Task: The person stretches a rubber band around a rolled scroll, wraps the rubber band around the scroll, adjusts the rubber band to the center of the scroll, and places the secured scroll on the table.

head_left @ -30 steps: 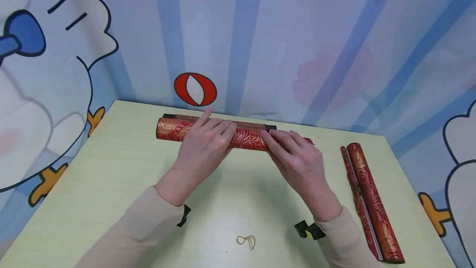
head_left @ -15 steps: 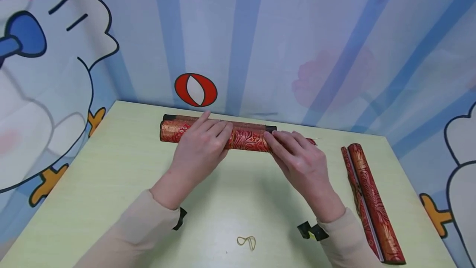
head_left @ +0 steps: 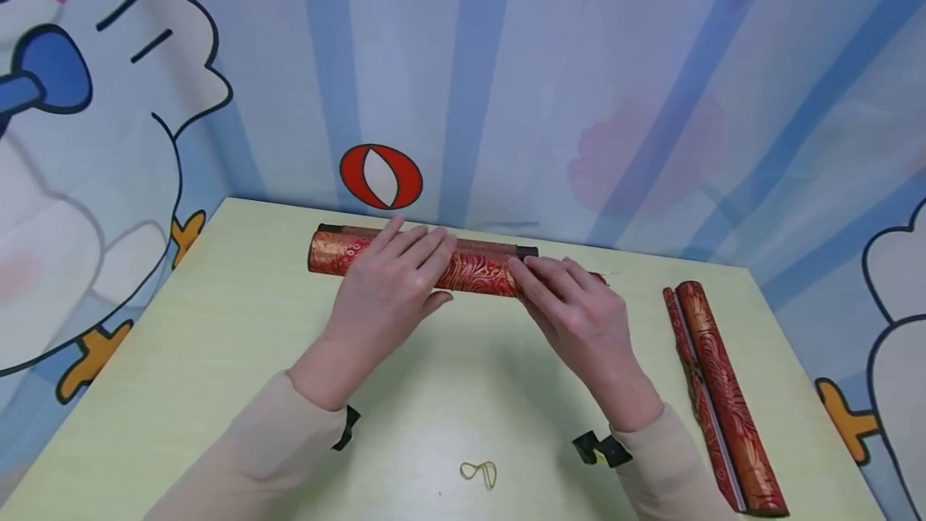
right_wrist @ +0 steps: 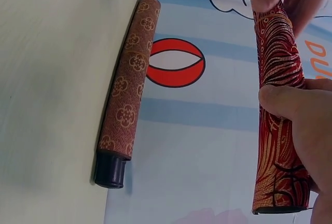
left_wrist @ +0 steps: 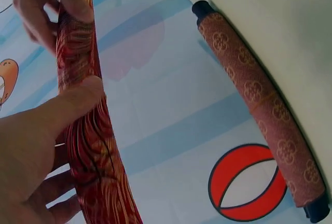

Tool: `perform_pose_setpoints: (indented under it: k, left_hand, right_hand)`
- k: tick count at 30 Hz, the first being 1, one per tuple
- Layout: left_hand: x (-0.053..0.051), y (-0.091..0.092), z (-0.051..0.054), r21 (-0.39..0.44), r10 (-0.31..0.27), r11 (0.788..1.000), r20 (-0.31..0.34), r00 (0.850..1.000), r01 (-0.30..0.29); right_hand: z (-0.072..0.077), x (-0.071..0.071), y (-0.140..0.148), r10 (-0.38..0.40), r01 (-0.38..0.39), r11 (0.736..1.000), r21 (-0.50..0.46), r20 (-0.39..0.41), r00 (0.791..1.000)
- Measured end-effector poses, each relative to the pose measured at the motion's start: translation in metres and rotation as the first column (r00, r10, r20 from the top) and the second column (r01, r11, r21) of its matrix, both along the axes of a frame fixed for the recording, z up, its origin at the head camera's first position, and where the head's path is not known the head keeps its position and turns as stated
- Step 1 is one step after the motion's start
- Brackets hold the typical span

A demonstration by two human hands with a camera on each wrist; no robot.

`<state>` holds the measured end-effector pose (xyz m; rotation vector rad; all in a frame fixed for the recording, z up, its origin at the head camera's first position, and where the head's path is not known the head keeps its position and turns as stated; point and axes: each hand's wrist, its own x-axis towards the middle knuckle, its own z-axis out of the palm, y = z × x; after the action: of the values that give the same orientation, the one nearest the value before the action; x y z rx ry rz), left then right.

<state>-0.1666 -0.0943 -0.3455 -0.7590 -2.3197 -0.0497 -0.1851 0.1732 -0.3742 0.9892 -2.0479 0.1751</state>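
Observation:
A red-and-gold patterned roll [head_left: 481, 273] is held crosswise in both hands above the far part of the table. My left hand [head_left: 391, 280] grips its left half, fingers laid over the top and thumb on the near side. On the right half, my right hand [head_left: 579, 304] holds it between fingers and thumb, hiding much of that end. Both wrist views show thumbs pressed on the roll [left_wrist: 98, 151], whose surface looks creased in the right wrist view. Behind it lies a brown flower-patterned scroll [right_wrist: 124, 84] with black end knobs, touched by neither hand.
A second red-and-gold piece [head_left: 738, 408], a thick roll beside a thinner one with a pale strip between, lies at the table's right. A yellowish rubber band [head_left: 479, 471] rests near the front. A printed cloth backdrop [head_left: 506, 87] rises behind the table [head_left: 217, 344].
The roll has shifted slightly right and then back left. My left hand has slid a little along it, and its thumb now shows below the roll.

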Motion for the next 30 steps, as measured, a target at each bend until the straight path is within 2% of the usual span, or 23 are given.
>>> perform_pose_setpoints:
  k: [3,7,16,25,30]
  left_hand:
    - [-0.001,-0.002,0.0,-0.001,0.014,1.0,0.004,1.0,-0.014]
    - [-0.003,0.001,0.0,-0.02,0.006,1.0,-0.005,1.0,-0.006]
    - [-0.005,0.005,0.007,-0.026,-0.001,1.0,-0.034,0.999,0.0]
    - [-0.01,0.008,0.002,-0.029,-0.052,0.998,0.012,0.999,0.052]
    - [-0.005,0.003,0.002,-0.016,-0.018,1.0,0.032,0.999,0.018]
  right_hand:
    - [0.001,-0.001,0.001,0.001,-0.001,1.0,-0.006,-0.01,1.0]
    - [0.003,0.0,-0.003,0.014,-0.014,1.0,-0.007,-0.024,1.0]
    - [0.004,0.002,-0.007,0.007,-0.007,1.0,-0.02,-0.035,0.999]
    - [0.0,0.002,-0.013,0.026,-0.026,1.0,-0.013,-0.003,1.0]
    - [0.0,0.002,-0.007,0.02,-0.02,1.0,-0.003,0.009,1.0]
